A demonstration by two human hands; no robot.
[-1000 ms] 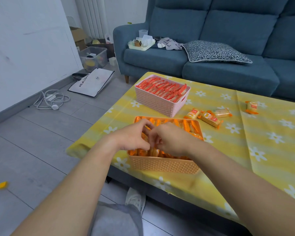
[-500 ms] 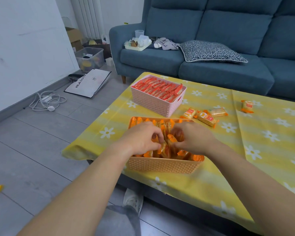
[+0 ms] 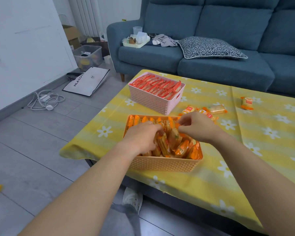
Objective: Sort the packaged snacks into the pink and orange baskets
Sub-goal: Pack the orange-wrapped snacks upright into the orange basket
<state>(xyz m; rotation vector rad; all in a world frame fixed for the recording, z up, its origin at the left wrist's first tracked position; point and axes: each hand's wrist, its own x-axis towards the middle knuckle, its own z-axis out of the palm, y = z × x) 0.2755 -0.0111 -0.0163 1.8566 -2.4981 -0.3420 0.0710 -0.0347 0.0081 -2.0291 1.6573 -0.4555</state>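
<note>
The orange packets [image 3: 175, 143] sit jumbled in the orange basket [image 3: 163, 165] at the near edge of the table [image 3: 245, 150]. The left hand [image 3: 141, 138] curls its fingers among them, and I cannot tell if it holds one; the right hand [image 3: 197, 126] pinches a packet top. Best to stand them up straight, leaving room for the loose snacks [image 3: 216, 109] nearby.

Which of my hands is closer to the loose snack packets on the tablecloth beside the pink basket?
Right. The right hand is over the far right corner of the orange basket, just short of the loose packets; the left hand is farther left, down inside that basket.
</note>
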